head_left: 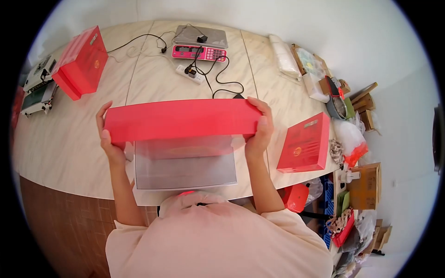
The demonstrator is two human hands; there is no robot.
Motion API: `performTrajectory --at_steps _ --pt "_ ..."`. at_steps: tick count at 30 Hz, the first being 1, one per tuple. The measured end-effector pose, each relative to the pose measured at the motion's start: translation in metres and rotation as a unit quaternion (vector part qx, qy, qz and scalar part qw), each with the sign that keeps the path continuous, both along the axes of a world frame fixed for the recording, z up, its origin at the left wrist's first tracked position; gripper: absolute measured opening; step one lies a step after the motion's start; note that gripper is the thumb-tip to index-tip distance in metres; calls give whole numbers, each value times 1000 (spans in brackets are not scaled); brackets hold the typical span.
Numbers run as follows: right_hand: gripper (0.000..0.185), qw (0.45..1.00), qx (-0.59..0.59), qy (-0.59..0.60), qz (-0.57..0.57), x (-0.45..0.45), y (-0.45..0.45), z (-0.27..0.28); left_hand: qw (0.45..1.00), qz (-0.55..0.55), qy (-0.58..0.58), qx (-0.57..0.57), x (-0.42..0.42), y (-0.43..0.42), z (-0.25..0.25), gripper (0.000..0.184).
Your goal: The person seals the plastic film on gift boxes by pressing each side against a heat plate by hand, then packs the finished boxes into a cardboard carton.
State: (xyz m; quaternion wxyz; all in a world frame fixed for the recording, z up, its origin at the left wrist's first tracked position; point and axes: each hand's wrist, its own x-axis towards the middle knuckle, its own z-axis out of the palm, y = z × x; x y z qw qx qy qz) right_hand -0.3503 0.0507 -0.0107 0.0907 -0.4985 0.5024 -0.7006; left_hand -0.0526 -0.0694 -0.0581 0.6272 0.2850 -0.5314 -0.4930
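A long red box (183,118) is held up between my two hands, its long side facing me. My left hand (110,132) grips its left end, fingers behind and thumb at the front corner. Round the right end, my right hand (259,125) is wrapped with its thumb on the near face. Below and partly behind the box is a grey, translucent rectangular sheet or tray (185,172) with a dark outline, near the table's front edge. Whether it touches the red box is hidden.
Red boxes (83,62) stand at the back left, beside metal-edged equipment (39,92). Another red box (304,142) lies on the right of the table (60,143). A pink-fronted scale (199,53), power strip (189,74) and cables are at the back; cardboard and bags crowd the right.
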Motion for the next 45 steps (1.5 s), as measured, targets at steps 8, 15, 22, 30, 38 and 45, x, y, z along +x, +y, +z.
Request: performTrajectory --at_steps 8,15,22,30,38,45 --pt "36 998 -9 -13 68 53 -24 -18 996 86 -26 -22 72 0 -1 72" --pt "39 993 -43 -9 113 65 -28 -33 981 189 -50 15 80 6 15 72" --pt "46 998 -40 -21 50 18 -11 -30 991 112 -70 -14 37 4 22 74" --pt "61 999 -13 10 -35 -29 20 -32 997 26 -78 4 -30 13 11 76" --pt "65 998 0 -52 -23 -31 21 -43 997 0 -79 21 -34 20 19 85" --pt "61 999 -5 -49 8 11 7 -43 994 -44 24 97 12 16 -4 80"
